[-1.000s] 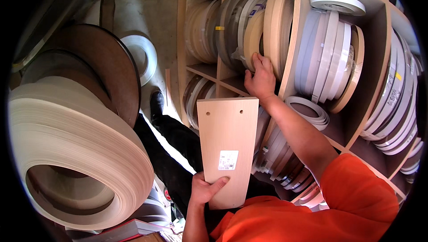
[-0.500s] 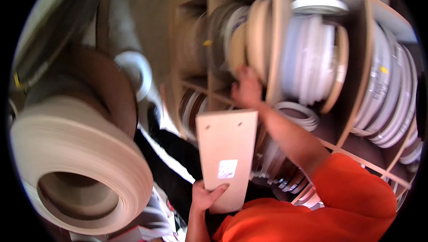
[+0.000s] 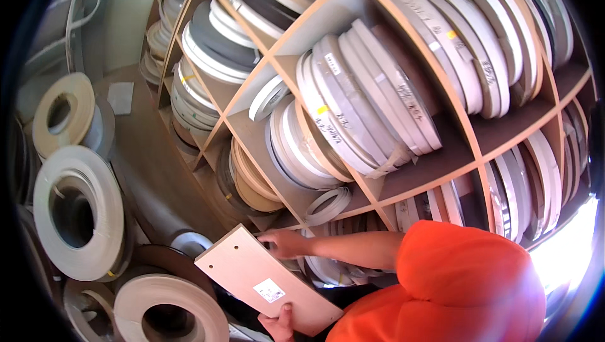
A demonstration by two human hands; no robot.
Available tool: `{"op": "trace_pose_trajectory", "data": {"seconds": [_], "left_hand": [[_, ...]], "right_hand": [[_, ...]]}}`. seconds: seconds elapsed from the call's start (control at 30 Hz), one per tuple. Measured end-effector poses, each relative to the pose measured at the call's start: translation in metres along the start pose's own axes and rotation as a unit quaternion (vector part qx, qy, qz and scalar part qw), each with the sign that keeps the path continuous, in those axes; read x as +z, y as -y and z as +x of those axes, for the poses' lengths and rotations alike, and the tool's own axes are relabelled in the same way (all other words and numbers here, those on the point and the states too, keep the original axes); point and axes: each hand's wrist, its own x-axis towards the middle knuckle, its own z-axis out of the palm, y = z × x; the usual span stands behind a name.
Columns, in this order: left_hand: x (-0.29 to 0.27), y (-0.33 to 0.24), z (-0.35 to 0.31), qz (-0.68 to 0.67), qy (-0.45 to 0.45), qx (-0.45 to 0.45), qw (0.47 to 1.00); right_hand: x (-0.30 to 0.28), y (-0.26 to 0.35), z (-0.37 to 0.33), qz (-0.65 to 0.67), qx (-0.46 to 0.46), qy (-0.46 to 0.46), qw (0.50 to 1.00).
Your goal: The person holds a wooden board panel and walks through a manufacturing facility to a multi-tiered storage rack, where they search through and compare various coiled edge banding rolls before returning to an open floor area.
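My left hand [image 3: 277,324] is closed on the lower part of a pale wooden board [image 3: 242,260], its thumb lying on the face below a white label [image 3: 269,290]. The board is tilted, with two small holes close to its upper end. Beside the board's upper right edge is my right hand [image 3: 288,243], its arm stretched across from the right. Its fingers point left, look slightly apart and hold nothing that I can see; their tips are partly hidden. Below the shelf compartments, rolls of edge banding [image 3: 328,206] lie near that hand.
A wooden shelf rack [image 3: 413,181] rises ahead, its compartments packed with upright rolls in white, grey and brown [image 3: 353,102]. On the left stand large rolls of banding [image 3: 82,213], with a beige roll [image 3: 170,317] nearest me. A pale metal frame [image 3: 70,30] is at the far left.
My right hand has come away from the beige rolls in the compartment, down to beside the board. The board now leans further left in my left hand. The view has turned and shows more shelving.
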Motion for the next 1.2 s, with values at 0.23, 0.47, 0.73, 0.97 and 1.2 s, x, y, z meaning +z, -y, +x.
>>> {"op": "trace_pose_trajectory", "data": {"seconds": [0.23, 0.47, 0.73, 0.97, 1.2], "left_hand": [[0.015, -0.036, -0.011, -0.055, 0.039, 0.106, 0.992], [0.076, -0.115, -0.032, -0.006, 0.036, 0.213, 0.976], [0.141, -0.176, -0.064, -0.060, 0.039, 0.266, 0.961], [0.198, -0.232, -0.083, -0.066, 0.117, 0.310, 0.941], [0.245, -0.298, -0.078, -0.067, 0.169, 0.317, 0.931]], "right_hand": [[-0.032, 0.034, -0.108, -0.028, 0.047, 0.123, 0.991], [-0.053, -0.019, -0.173, -0.064, 0.035, 0.043, 0.996], [-0.027, -0.046, -0.213, 0.144, -0.068, -0.079, 0.984], [-0.039, -0.036, -0.252, 0.159, -0.028, -0.141, 0.977], [-0.039, -0.030, -0.230, 0.201, -0.128, -0.250, 0.939]]}}
